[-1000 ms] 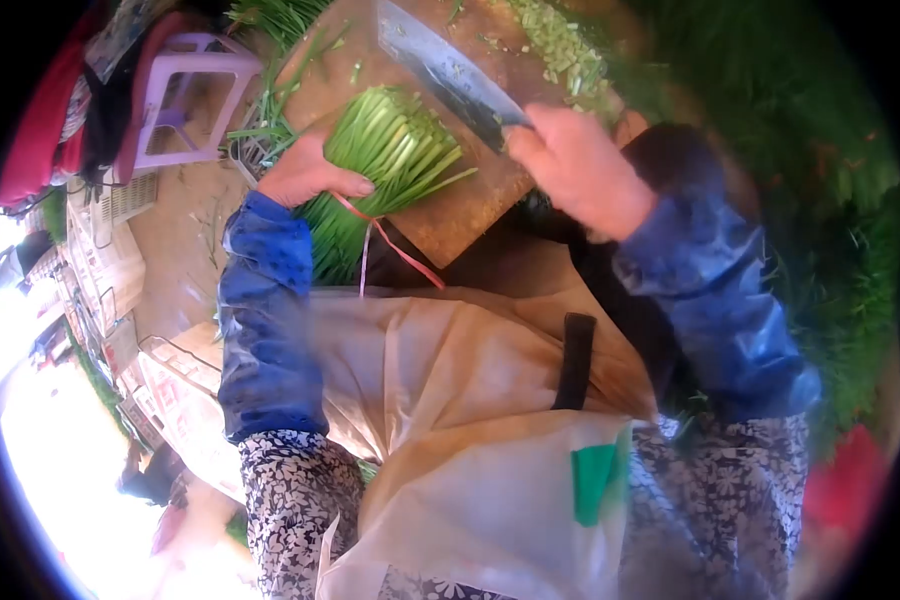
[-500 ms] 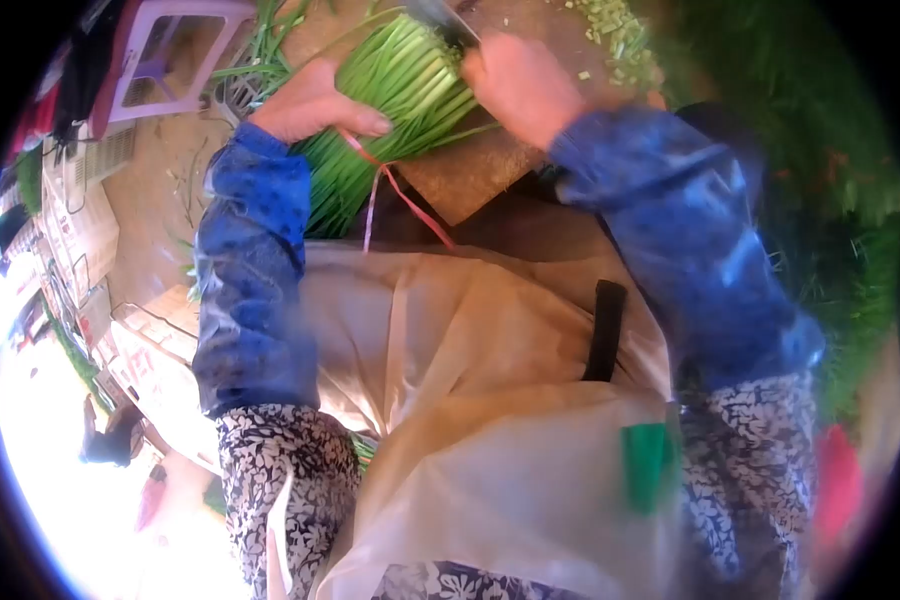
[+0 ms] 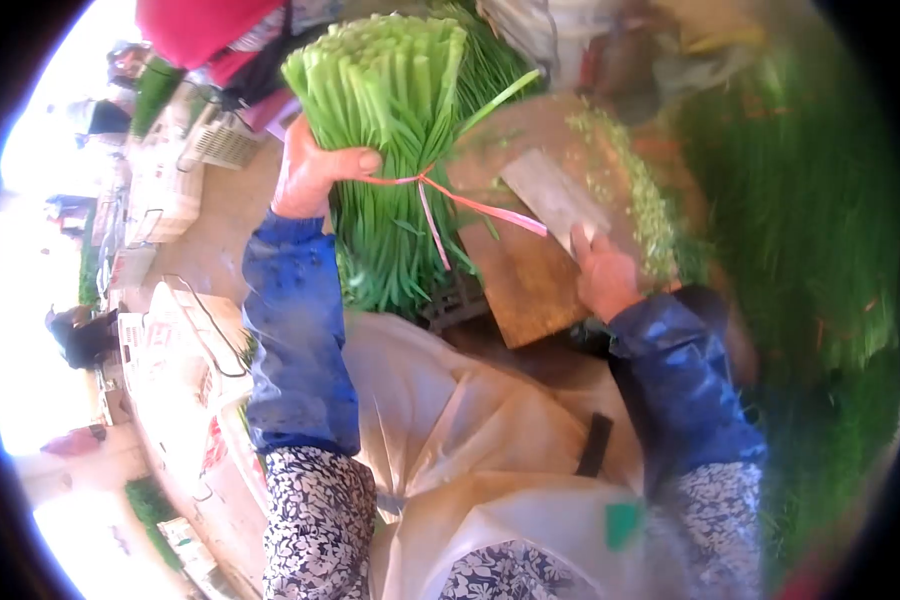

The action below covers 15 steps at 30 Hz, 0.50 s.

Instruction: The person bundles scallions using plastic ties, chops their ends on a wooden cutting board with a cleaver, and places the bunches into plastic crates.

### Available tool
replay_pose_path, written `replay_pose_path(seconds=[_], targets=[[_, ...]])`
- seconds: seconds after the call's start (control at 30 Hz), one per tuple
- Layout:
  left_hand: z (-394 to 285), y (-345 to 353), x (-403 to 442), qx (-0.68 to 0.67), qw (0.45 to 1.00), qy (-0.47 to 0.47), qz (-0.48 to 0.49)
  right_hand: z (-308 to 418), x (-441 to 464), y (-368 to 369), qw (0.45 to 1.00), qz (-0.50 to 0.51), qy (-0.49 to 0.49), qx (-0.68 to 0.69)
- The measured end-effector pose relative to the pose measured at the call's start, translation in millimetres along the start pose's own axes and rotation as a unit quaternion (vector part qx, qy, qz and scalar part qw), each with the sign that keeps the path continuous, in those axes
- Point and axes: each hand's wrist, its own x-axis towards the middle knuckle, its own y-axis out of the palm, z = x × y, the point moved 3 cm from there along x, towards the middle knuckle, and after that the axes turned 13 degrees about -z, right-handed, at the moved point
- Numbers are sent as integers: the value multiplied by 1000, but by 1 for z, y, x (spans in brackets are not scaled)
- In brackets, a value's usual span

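Note:
My left hand [image 3: 308, 172] is wrapped round a thick bunch of chives [image 3: 380, 90], its thumb across the front just above the tie. The bunch stands with its cut ends up and its leaves hanging down. A pink and red string [image 3: 490, 212] binds its middle, the loose ends trailing. My right hand [image 3: 608, 278] is closed at the near end of a broad-bladed knife [image 3: 550, 192]; the handle is hidden in the fingers. The blade lies low over the brown wooden board [image 3: 525, 290], seemingly flat on it.
Chopped green bits [image 3: 635, 190] line the board's right side. Long green stalks [image 3: 800, 200] are heaped at my right. A beige apron [image 3: 470, 410] covers my lap. Crates [image 3: 160, 195] stand at the left, and a person in pink-red clothing [image 3: 205, 30] is at the upper left.
The bunch has been raised more upright, cut ends up, in my left hand. My right hand has drawn the knife away from the bunch's ends, down onto the board. The view has shifted.

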Motion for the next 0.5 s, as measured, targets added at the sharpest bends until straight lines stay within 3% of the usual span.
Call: replay_pose_path(seconds=[0.07,0.1,0.13,0.17,0.2,0.23,0.3,0.43,0.5], targets=[[-9,-15,-7,-21,997,32,-69,10,17,-18,997,77,14,-15],[-14,-19,-9,-34,995,51,-84,11,28,-28,996,-16,52,65],[-11,-9,-8,-27,995,51,-85,6,40,-33,996,-17,50,73],[-15,-10,-10,-57,992,56,-101,8,60,-53,966,-145,48,207],[-17,-12,-15,-87,988,60,-116,15,73,-77,903,-265,44,336],[-18,-13,-15,-112,984,54,-127,25,86,-97,901,-265,42,340],[-13,-15,-17,-132,979,53,-146,49,108,-139,813,-305,23,495],[5,-18,-24,-210,960,33,-184,95,126,-185,810,-269,-56,518],[18,-18,-33,-289,938,25,-188,112,129,-194,772,-257,-89,574]])
